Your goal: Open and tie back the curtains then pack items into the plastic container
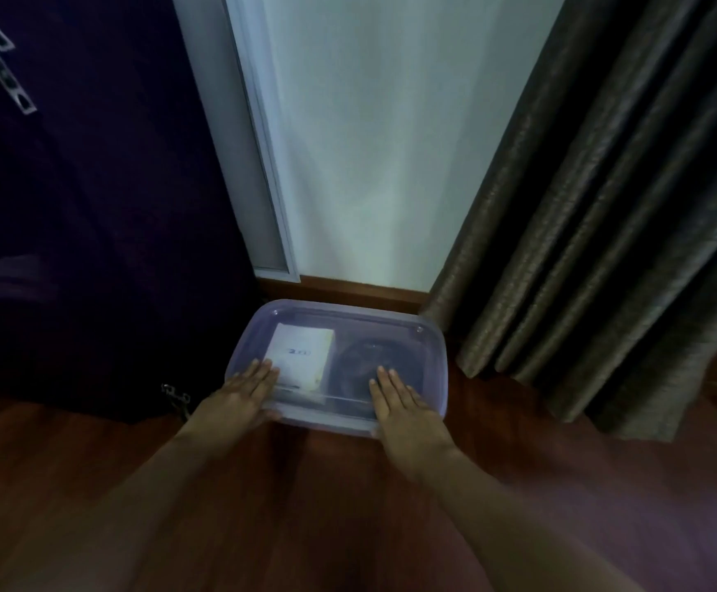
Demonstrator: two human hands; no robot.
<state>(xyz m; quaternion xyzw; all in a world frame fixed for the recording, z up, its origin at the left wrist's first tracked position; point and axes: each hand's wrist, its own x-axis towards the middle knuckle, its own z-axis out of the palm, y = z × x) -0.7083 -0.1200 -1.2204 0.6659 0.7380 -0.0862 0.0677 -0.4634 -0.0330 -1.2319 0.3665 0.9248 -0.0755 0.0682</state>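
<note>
The plastic container (431, 356) stands on the wooden floor (561, 484) against the wall, its clear lid (348, 319) on top. The left hand (241, 393) lies flat on the lid at 8 o'clock, fingers straight and close together. The right hand (399, 403) lies flat at 5 o'clock in the same way. Inside, a white box (301, 356) is at 9 o'clock and a dark round item (365, 361) at 3 o'clock. The curtain (604, 207) hangs in folds at 2 o'clock from the container, and a dark cabinet (92, 207) is at 10 o'clock.
</note>
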